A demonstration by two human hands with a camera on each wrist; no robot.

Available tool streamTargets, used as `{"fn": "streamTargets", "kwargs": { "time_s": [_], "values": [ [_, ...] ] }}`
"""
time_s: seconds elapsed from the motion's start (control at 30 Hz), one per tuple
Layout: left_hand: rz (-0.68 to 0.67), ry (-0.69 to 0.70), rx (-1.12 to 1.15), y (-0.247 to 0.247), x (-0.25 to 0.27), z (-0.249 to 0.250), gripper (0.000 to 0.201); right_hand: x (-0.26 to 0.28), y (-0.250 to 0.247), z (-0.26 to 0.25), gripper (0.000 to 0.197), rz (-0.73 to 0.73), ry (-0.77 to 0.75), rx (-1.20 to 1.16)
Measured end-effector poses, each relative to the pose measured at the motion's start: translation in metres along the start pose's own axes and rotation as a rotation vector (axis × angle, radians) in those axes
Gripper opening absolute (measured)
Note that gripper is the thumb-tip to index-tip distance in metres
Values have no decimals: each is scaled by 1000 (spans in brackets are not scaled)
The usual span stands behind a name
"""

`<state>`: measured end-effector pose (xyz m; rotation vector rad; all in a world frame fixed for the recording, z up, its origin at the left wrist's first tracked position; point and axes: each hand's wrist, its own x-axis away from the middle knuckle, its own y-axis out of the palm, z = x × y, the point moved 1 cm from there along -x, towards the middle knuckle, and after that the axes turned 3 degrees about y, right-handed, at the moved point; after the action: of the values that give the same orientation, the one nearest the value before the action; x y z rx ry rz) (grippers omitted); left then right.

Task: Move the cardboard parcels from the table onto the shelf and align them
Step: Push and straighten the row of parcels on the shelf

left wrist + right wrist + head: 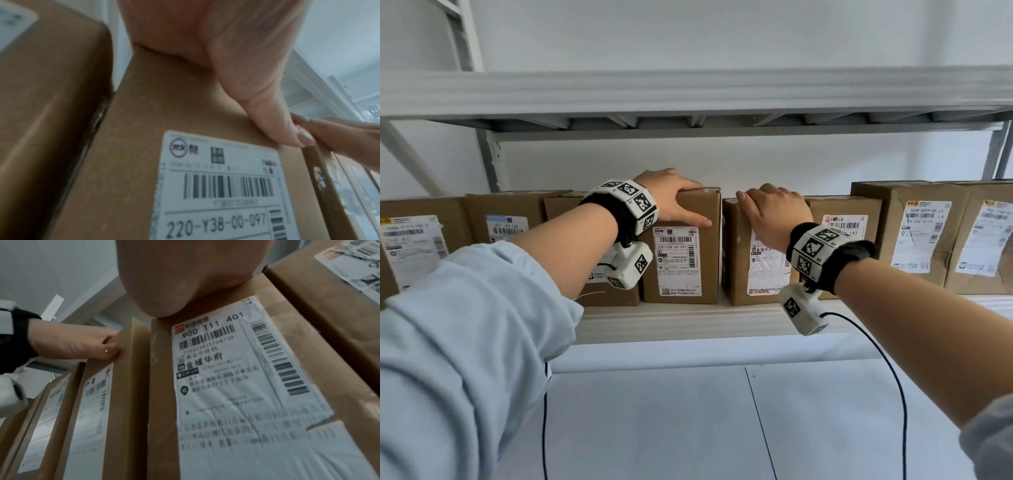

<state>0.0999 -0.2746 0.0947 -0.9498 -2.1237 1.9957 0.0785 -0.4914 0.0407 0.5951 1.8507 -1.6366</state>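
A row of cardboard parcels stands on the white metal shelf (688,322), each upright with its labelled face turned out toward the person and its long axis vertical. The left hand (674,198) grips the top front edge of the parcel labelled 220-Y38-00-097 (688,246): the fingers drape over the top and the thumb (273,116) lies flat against the front face just above the shipping label (222,186). The right hand (774,212) rests on the top left corner of the neighbouring parcel labelled 900 T11 401 (743,257), fingers curled over its upper edge and the palm (185,280) pressed against the front face above the label. These two parcels stand just beside each other with a narrow gap between them, their front faces nearly flush. To the left, three more parcels (506,219) stand in line, and to the right a smaller parcel (846,219) and two larger, wider parcels (914,233) fill the same shelf level. Both wrists carry white marker-tagged bands with cameras (630,270) hanging below.
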Motion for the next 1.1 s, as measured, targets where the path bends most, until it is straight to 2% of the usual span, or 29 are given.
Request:
{"fn": "streamTargets", "kwargs": {
  "time_s": [0.37,0.6,0.7,0.77,0.87,0.93,1.03,1.1],
  "values": [
    [94,-50,-121,-2,11,23,92,2,0,-7,57,26,14,56],
    [144,-72,-61,4,12,23,93,2,5,-8,58,64,19,70],
    [220,-64,-35,4,19,21,101,1,5,-7,63,100,25,83],
    [328,-47,6,-1,29,14,98,2,-1,-9,65,208,36,51],
    [487,-46,63,-12,49,-15,78,2,-19,-27,64,344,3,-44],
    [531,-83,80,-18,65,-49,69,0,-29,-54,60,371,-24,-97],
    [490,-162,48,-24,86,-113,68,-7,-27,-114,56,314,-73,-102],
    [363,-218,11,-21,93,-152,73,-15,-14,-157,54,193,-92,-60]
  ]
}}
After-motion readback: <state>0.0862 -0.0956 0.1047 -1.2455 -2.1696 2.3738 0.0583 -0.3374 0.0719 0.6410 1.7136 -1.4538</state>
